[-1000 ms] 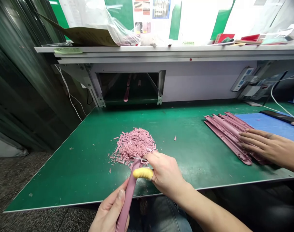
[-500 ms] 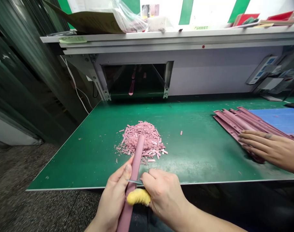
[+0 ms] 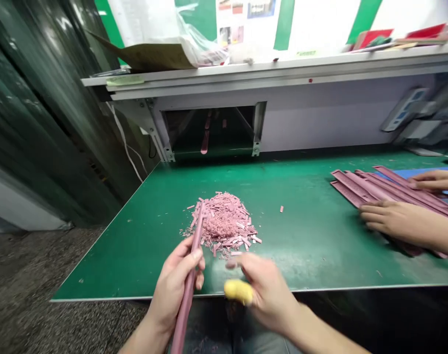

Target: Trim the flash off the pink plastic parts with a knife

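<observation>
My left hand point(image 3: 178, 278) is wrapped round a long, narrow pink plastic strip point(image 3: 196, 246), held tilted with its far end over the pile of pink scraps point(image 3: 224, 221). The strip is turned partly edge-on and its near end runs out of the picture. To the right of it, apart from the strip, is my right hand point(image 3: 266, 290), smeared by motion. Its fingers are closed on a thin blade point(image 3: 231, 264), of which only a blurred greyish bit shows. A yellow finger cover point(image 3: 238, 291) sits on one finger of this hand.
Another person's hands point(image 3: 397, 219) rest on a stack of pink strips point(image 3: 375, 189) at the right, by a blue sheet point(image 3: 401, 173). The green table point(image 3: 135, 260) ends at its front edge. Behind stands a shelf point(image 3: 246, 73) above a chute opening point(image 3: 227, 132) with pink pieces inside.
My right hand has moved right, lifting the blade off the strip. The left hand has rolled the strip partly edge-on. A second hand of the other person has appeared at the stack.
</observation>
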Demonstrator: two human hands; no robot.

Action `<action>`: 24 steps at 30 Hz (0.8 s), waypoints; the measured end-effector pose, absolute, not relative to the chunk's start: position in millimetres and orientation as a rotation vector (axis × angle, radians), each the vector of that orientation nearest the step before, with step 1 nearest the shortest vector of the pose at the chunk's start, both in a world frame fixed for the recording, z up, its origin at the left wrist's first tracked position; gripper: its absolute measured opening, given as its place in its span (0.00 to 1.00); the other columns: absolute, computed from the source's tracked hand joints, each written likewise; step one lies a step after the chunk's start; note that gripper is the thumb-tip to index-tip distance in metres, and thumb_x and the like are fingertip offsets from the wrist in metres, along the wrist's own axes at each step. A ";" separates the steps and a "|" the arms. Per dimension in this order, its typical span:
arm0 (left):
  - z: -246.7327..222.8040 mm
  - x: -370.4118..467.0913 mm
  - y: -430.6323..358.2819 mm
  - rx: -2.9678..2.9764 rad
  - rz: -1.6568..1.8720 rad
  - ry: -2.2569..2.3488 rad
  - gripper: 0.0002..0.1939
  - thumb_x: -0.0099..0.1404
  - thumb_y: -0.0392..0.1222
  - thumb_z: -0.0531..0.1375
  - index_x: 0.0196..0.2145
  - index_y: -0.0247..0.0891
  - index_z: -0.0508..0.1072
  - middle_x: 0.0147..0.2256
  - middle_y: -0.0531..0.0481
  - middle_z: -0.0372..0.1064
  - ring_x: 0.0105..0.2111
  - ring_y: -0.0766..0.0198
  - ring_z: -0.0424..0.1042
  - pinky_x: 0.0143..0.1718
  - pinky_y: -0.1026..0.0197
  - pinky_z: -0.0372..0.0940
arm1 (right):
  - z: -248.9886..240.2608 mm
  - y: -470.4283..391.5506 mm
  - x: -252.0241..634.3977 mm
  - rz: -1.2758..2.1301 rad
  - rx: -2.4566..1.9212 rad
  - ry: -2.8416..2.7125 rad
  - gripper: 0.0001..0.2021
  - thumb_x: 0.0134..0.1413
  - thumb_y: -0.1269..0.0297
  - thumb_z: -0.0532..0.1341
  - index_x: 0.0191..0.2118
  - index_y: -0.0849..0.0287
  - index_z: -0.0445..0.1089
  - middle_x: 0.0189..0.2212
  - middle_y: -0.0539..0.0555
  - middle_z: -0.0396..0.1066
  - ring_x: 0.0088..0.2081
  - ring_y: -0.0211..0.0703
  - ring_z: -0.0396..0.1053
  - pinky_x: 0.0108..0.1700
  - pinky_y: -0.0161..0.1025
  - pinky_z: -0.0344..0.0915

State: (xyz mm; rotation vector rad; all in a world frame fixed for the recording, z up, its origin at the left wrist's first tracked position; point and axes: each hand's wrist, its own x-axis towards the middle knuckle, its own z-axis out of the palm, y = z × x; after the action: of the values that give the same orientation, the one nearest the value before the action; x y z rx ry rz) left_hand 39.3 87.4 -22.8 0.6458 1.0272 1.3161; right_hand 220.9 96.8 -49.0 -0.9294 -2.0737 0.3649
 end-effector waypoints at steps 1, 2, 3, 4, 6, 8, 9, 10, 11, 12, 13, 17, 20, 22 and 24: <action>-29.0 42.5 82.4 0.633 1.279 1.059 0.19 0.59 0.43 0.64 0.48 0.37 0.69 0.27 0.55 0.64 0.22 0.71 0.65 0.16 0.71 0.63 | -45.2 109.4 222.3 0.358 -0.979 -2.060 0.29 0.62 0.39 0.44 0.37 0.58 0.71 0.27 0.53 0.72 0.28 0.40 0.69 0.28 0.35 0.60; -34.0 46.3 77.9 0.619 1.244 1.090 0.19 0.60 0.45 0.63 0.48 0.37 0.70 0.25 0.55 0.64 0.20 0.71 0.64 0.15 0.70 0.63 | -41.6 120.4 223.0 0.342 -1.033 -2.058 0.29 0.61 0.38 0.45 0.37 0.59 0.70 0.28 0.54 0.72 0.29 0.40 0.68 0.29 0.35 0.59; -37.7 50.4 73.9 0.605 1.216 1.116 0.20 0.60 0.47 0.63 0.48 0.39 0.69 0.24 0.56 0.64 0.18 0.71 0.62 0.13 0.70 0.62 | -38.5 129.4 223.0 0.315 -1.087 -2.071 0.30 0.60 0.37 0.46 0.36 0.60 0.70 0.28 0.54 0.71 0.29 0.40 0.68 0.29 0.35 0.58; -40.0 54.5 70.4 0.592 1.196 1.137 0.21 0.59 0.48 0.64 0.49 0.40 0.69 0.24 0.56 0.65 0.16 0.73 0.60 0.10 0.71 0.60 | -35.8 136.3 222.5 0.273 -1.140 -2.095 0.30 0.59 0.36 0.46 0.34 0.60 0.69 0.27 0.53 0.71 0.29 0.40 0.66 0.29 0.34 0.56; -41.3 61.4 64.9 0.572 1.176 1.153 0.25 0.58 0.48 0.65 0.52 0.43 0.68 0.24 0.56 0.67 0.12 0.75 0.57 0.08 0.73 0.56 | -31.5 144.5 220.6 0.179 -1.220 -2.153 0.30 0.57 0.34 0.47 0.30 0.59 0.67 0.25 0.52 0.69 0.27 0.39 0.64 0.27 0.34 0.51; -41.2 65.1 61.6 0.530 1.177 1.115 0.25 0.58 0.47 0.66 0.53 0.44 0.69 0.24 0.56 0.68 0.11 0.77 0.56 0.08 0.75 0.54 | -28.3 147.0 219.3 0.121 -1.259 -2.198 0.30 0.57 0.34 0.47 0.28 0.59 0.65 0.24 0.51 0.68 0.26 0.38 0.62 0.26 0.34 0.48; -41.7 65.6 60.9 0.495 1.191 1.085 0.23 0.57 0.45 0.66 0.51 0.43 0.72 0.24 0.55 0.69 0.12 0.77 0.59 0.11 0.76 0.56 | -27.0 147.1 219.4 0.104 -1.270 -2.212 0.30 0.57 0.34 0.47 0.28 0.59 0.64 0.24 0.50 0.67 0.26 0.38 0.62 0.26 0.34 0.46; -42.8 65.4 60.7 0.455 1.213 1.050 0.21 0.57 0.44 0.67 0.48 0.42 0.74 0.25 0.53 0.71 0.15 0.76 0.63 0.15 0.75 0.61 | -25.9 146.8 219.8 0.092 -1.276 -2.225 0.30 0.57 0.34 0.48 0.28 0.59 0.64 0.24 0.50 0.67 0.26 0.38 0.61 0.26 0.34 0.46; -44.5 64.5 60.8 0.414 1.240 1.016 0.19 0.56 0.41 0.68 0.46 0.41 0.76 0.27 0.52 0.72 0.19 0.74 0.68 0.21 0.74 0.65 | -25.0 146.4 220.6 0.086 -1.283 -2.238 0.29 0.57 0.34 0.48 0.28 0.59 0.63 0.25 0.50 0.67 0.26 0.38 0.61 0.26 0.34 0.45; -46.6 63.3 61.2 0.377 1.265 0.992 0.17 0.55 0.39 0.68 0.44 0.40 0.77 0.31 0.50 0.74 0.25 0.72 0.71 0.28 0.73 0.68 | -24.5 146.0 221.5 0.078 -1.289 -2.250 0.29 0.57 0.34 0.48 0.28 0.58 0.63 0.25 0.50 0.67 0.26 0.37 0.61 0.26 0.35 0.44; -49.0 61.9 61.7 0.351 1.281 0.980 0.17 0.55 0.38 0.69 0.43 0.40 0.78 0.33 0.50 0.75 0.29 0.70 0.73 0.34 0.71 0.70 | -24.4 145.5 222.4 0.070 -1.295 -2.261 0.28 0.57 0.35 0.48 0.28 0.58 0.63 0.25 0.50 0.67 0.26 0.37 0.61 0.26 0.35 0.44; -55.1 57.3 62.2 0.382 1.252 0.956 0.18 0.59 0.36 0.66 0.48 0.42 0.76 0.36 0.50 0.76 0.34 0.71 0.73 0.42 0.71 0.68 | -26.3 140.8 222.9 0.047 -1.278 -2.301 0.28 0.60 0.36 0.45 0.29 0.58 0.62 0.25 0.50 0.67 0.25 0.37 0.61 0.25 0.36 0.40; -50.5 57.0 63.6 0.472 1.279 0.921 0.17 0.59 0.35 0.65 0.48 0.42 0.76 0.38 0.50 0.76 0.36 0.70 0.73 0.42 0.71 0.68 | -27.2 129.2 218.2 0.083 -1.237 -2.329 0.27 0.61 0.38 0.46 0.28 0.58 0.62 0.24 0.49 0.68 0.24 0.37 0.60 0.25 0.37 0.38; -43.9 57.9 68.8 0.518 1.311 0.914 0.17 0.58 0.35 0.66 0.46 0.41 0.77 0.36 0.49 0.76 0.33 0.69 0.74 0.37 0.71 0.69 | -28.7 114.4 212.0 0.133 -1.163 -2.371 0.24 0.62 0.41 0.48 0.28 0.57 0.63 0.24 0.49 0.68 0.23 0.37 0.61 0.25 0.38 0.37; -37.2 58.2 79.8 0.543 1.340 0.918 0.17 0.58 0.34 0.66 0.47 0.38 0.76 0.32 0.50 0.75 0.29 0.70 0.73 0.33 0.71 0.69 | -34.7 92.3 203.8 0.182 -1.048 -2.433 0.20 0.62 0.45 0.52 0.29 0.57 0.64 0.24 0.49 0.68 0.23 0.38 0.61 0.25 0.38 0.37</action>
State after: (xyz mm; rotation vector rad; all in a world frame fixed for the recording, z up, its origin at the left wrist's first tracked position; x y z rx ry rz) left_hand 58.2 79.8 -37.2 0.5430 0.9178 1.3399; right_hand 203.8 92.3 -34.7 -1.0484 -2.4333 0.1823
